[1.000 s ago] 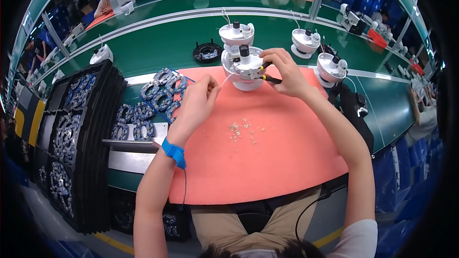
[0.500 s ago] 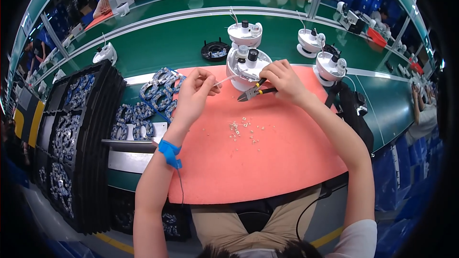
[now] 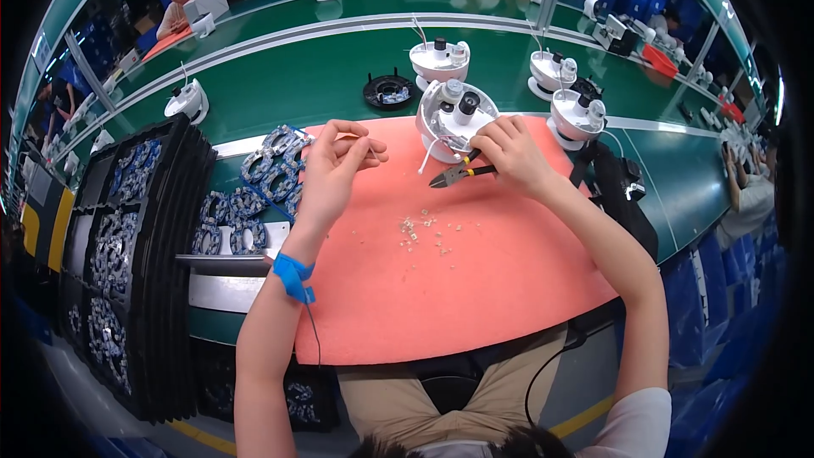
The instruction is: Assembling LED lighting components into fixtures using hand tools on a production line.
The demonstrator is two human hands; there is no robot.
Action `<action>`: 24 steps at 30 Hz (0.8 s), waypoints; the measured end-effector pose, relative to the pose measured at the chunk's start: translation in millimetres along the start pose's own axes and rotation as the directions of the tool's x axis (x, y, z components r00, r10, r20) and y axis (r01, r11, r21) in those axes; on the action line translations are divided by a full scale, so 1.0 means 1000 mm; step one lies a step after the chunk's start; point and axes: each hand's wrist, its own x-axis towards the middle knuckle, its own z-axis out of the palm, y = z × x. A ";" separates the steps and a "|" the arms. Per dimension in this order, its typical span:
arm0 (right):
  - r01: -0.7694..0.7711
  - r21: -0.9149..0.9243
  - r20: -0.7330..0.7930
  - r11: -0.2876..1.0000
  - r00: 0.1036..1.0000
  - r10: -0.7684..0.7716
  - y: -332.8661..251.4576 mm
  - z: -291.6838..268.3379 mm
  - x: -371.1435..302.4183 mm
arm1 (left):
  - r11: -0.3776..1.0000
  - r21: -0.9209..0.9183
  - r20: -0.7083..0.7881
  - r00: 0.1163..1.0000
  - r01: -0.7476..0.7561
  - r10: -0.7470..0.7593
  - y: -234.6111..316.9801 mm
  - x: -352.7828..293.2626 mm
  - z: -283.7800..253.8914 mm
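Black cutters (image 3: 459,174), seemingly gripped, jut from right hand (image 3: 514,154).

The right hand (image 3: 515,154) holds cutting pliers (image 3: 451,177) beside a white round housing (image 3: 455,128)

Free room over the near side of the pink mat (image 3: 483,271); obstacles beyond: pliers (image 3: 452,176) and white housing (image 3: 459,129).

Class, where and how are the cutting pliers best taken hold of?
Probably by the black-and-yellow handles, coming from the right. The cutting pliers point their metal blades leftward over the orange-pink mat, while the handles spread apart toward the right hand, which holds them there.
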 end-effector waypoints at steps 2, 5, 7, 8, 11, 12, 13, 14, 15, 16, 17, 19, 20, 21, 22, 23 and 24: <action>-0.053 -0.029 0.008 0.998 0.999 0.053 0.005 -0.002 -0.004 | 0.999 0.042 0.018 0.999 -0.030 0.030 -0.003 0.000 -0.001; -0.200 -0.074 0.001 0.977 0.980 0.200 0.016 0.002 -0.008 | 0.990 0.142 0.047 0.999 -0.016 0.010 -0.014 -0.003 -0.005; -0.262 -0.107 -0.042 0.959 0.965 0.259 0.033 0.007 -0.013 | 0.968 0.250 0.079 0.997 -0.021 0.001 -0.020 -0.007 0.002; -0.301 -0.151 -0.030 0.942 0.953 0.300 0.043 0.009 -0.015 | 0.950 0.308 0.108 0.994 -0.040 0.007 -0.020 -0.010 0.007; -0.424 -0.267 -0.012 0.865 0.899 0.437 0.071 0.020 -0.014 | 0.703 0.666 0.242 0.964 -0.249 0.112 -0.025 -0.020 0.018; -0.470 -0.281 -0.017 0.837 0.874 0.485 0.079 0.023 -0.012 | 0.625 0.691 0.303 0.931 -0.363 0.205 -0.033 -0.023 0.019; -0.518 -0.291 -0.005 0.804 0.842 0.540 0.089 0.029 -0.010 | 0.622 0.691 0.305 0.929 -0.367 0.209 -0.034 -0.024 0.020; -0.520 -0.290 -0.010 0.804 0.841 0.540 0.095 0.037 -0.009 | 0.583 0.682 0.396 0.894 -0.441 0.211 -0.036 -0.024 0.018; -0.575 -0.319 -0.043 0.754 0.803 0.594 0.100 0.045 -0.008 | 0.544 0.665 0.483 0.850 -0.511 0.208 -0.037 -0.024 0.017; -0.627 -0.345 -0.075 0.698 0.760 0.646 0.105 0.054 -0.008 | 0.546 0.704 0.479 0.871 -0.454 0.107 -0.032 -0.025 0.017; -0.639 -0.366 -0.103 0.677 0.751 0.653 0.112 0.060 -0.009 | 0.545 0.703 0.482 0.870 -0.457 0.108 -0.032 -0.025 0.018; -0.682 -0.386 -0.226 0.621 0.723 0.653 0.117 0.071 -0.001 | 0.510 0.686 0.525 0.838 -0.519 0.146 -0.034 -0.024 0.017; -0.710 -0.349 -0.259 0.612 0.701 0.665 0.112 0.069 0.006 | 0.511 0.689 0.522 0.841 -0.513 0.141 -0.034 -0.025 0.016; -0.678 -0.288 -0.292 0.676 0.735 0.612 0.114 0.073 0.010 | 0.472 0.704 0.532 0.834 -0.531 0.146 -0.034 -0.025 0.016; -0.638 -0.229 -0.328 0.735 0.761 0.559 0.114 0.073 0.015 | 0.432 0.716 0.543 0.826 -0.548 0.150 -0.034 -0.026 0.016; -0.613 -0.160 -0.252 0.774 0.783 0.568 0.110 0.073 0.021 | 0.435 0.717 0.541 0.828 -0.545 0.146 -0.031 -0.027 0.016; -0.538 -0.150 -0.224 0.829 0.836 0.502 0.107 0.078 0.025 | 0.440 0.727 0.541 0.835 -0.527 0.105 -0.028 -0.028 0.017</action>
